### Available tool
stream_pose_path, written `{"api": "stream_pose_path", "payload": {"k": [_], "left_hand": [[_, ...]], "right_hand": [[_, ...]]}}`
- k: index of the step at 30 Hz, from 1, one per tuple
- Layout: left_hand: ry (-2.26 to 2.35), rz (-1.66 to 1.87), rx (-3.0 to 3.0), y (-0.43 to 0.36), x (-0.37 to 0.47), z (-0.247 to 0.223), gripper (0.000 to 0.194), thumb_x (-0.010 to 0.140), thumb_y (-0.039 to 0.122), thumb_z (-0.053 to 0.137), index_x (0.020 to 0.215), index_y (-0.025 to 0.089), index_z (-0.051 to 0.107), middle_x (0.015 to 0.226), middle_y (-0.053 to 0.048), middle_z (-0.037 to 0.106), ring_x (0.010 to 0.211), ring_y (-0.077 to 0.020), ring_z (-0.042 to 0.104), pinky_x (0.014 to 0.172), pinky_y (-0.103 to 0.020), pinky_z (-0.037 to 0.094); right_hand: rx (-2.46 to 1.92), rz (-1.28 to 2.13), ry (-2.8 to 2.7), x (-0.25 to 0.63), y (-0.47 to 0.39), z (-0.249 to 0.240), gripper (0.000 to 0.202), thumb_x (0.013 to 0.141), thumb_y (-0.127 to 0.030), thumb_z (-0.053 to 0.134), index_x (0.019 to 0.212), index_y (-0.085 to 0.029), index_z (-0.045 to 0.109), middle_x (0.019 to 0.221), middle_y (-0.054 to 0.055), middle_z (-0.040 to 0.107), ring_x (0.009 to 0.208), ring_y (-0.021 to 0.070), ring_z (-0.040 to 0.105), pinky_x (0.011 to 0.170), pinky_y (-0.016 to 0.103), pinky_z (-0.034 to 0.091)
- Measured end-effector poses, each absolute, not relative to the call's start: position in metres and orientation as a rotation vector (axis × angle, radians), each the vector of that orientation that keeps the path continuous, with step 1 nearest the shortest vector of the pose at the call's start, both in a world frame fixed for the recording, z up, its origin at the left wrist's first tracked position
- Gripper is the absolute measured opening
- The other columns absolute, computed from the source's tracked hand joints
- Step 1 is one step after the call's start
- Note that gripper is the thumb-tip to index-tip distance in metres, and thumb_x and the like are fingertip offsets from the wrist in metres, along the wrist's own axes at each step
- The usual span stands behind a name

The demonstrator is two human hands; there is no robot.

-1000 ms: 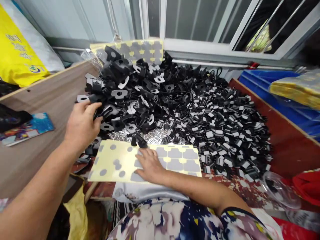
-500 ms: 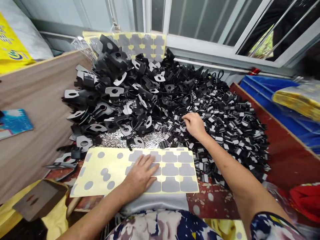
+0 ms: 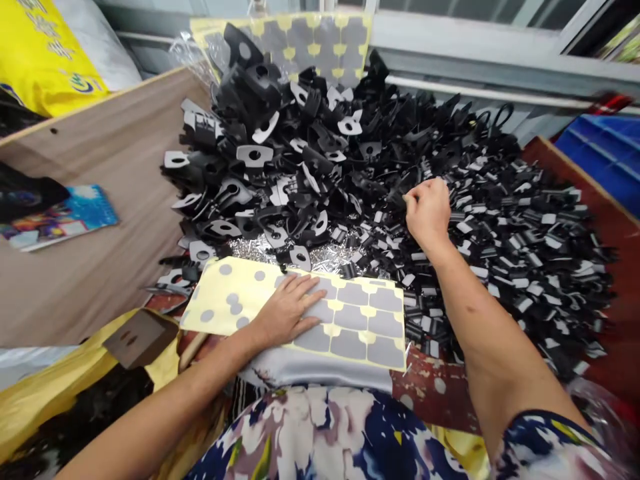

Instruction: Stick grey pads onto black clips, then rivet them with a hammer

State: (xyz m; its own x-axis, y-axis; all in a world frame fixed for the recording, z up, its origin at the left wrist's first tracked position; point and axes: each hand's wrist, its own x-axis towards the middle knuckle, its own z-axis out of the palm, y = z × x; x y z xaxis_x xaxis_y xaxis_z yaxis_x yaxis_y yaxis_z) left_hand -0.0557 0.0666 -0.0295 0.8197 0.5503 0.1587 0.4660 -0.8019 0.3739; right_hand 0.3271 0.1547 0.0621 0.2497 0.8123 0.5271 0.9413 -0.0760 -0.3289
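Note:
My left hand (image 3: 286, 311) lies flat with its fingers stretched out on a yellow backing sheet (image 3: 213, 283) of grey stickers (image 3: 353, 315). Round grey dots mark the left part of that sheet; larger cut shapes fill the right part. Over the heap of small black clips with grey pads (image 3: 520, 257), my right hand (image 3: 431, 210) is raised with thumb and fingers pinched together. Whatever sits in that pinch is too small or hidden to make out. Beyond the sheet are larger black plastic clamp parts (image 3: 255, 156), some with grey faces.
Loose shiny metal pins (image 3: 325, 257) lie between the sheet and the heap. More sticker sheets (image 3: 320, 43) in clear plastic stand at the back. A wooden board (image 3: 135, 153) borders the left, a blue crate (image 3: 605, 157) the right. A yellow bag (image 3: 60, 393) is at front left.
My right hand has moved farther back and slightly right over the heap, lifting from among the small clips. My left hand stays on the sheet. The whole view has shifted.

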Motion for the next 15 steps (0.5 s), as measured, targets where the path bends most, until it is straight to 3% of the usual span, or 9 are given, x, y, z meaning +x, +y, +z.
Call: {"api": "stream_pose_path", "payload": {"k": [2,5,8,12,15], "left_hand": [[0.809,0.480,2.568,0.065,-0.052,-0.023,0.053,0.100,0.044,0.059,0.148,0.021,0.055,0.152,-0.019,0.054,0.140,-0.0366,0.050,0.120,-0.064,0.033],[0.876,0.796,2.343,0.055,-0.035,-0.008,0.053,0.099,0.029,0.059,0.150,0.021,0.048,0.141,-0.016,0.058,0.129,-0.0308,0.056,0.109,-0.053,0.050],[0.822,1.078,2.158,0.039,-0.014,0.004,0.063,0.096,0.021,0.060,0.156,0.026,0.038,0.143,-0.014,0.054,0.129,-0.0279,0.056,0.102,-0.046,0.056],[0.728,1.189,2.190,0.021,-0.001,0.006,0.074,0.091,0.013,0.058,0.159,0.027,0.032,0.155,-0.017,0.042,0.144,-0.0330,0.044,0.114,-0.055,0.047],[0.669,1.143,2.193,0.015,-0.003,0.005,0.077,0.086,0.009,0.055,0.158,0.025,0.033,0.160,-0.017,0.040,0.150,-0.0345,0.038,0.123,-0.060,0.034]], "right_hand": [[-1.720,-0.008,-1.445,0.306,0.114,0.061,0.015,0.096,-0.030,0.058,0.091,-0.020,0.067,0.111,0.011,0.061,0.106,0.0266,0.060,0.097,0.048,0.052],[-1.418,0.803,-1.104,0.251,0.044,0.051,0.021,0.092,-0.043,0.066,0.085,-0.023,0.063,0.087,0.004,0.065,0.079,0.0207,0.066,0.077,0.042,0.061],[-1.161,1.355,-0.788,0.196,-0.011,0.039,0.027,0.087,-0.048,0.075,0.093,-0.022,0.069,0.096,0.005,0.073,0.083,0.0191,0.071,0.083,0.040,0.065],[-0.972,1.484,-0.527,0.163,-0.043,0.032,0.025,0.082,-0.041,0.082,0.095,-0.021,0.073,0.095,0.005,0.077,0.088,0.0190,0.075,0.089,0.036,0.065],[-0.926,1.606,-0.487,0.158,-0.050,0.031,0.022,0.080,-0.037,0.084,0.090,-0.019,0.074,0.090,0.006,0.078,0.083,0.0178,0.075,0.077,0.029,0.065]]}}
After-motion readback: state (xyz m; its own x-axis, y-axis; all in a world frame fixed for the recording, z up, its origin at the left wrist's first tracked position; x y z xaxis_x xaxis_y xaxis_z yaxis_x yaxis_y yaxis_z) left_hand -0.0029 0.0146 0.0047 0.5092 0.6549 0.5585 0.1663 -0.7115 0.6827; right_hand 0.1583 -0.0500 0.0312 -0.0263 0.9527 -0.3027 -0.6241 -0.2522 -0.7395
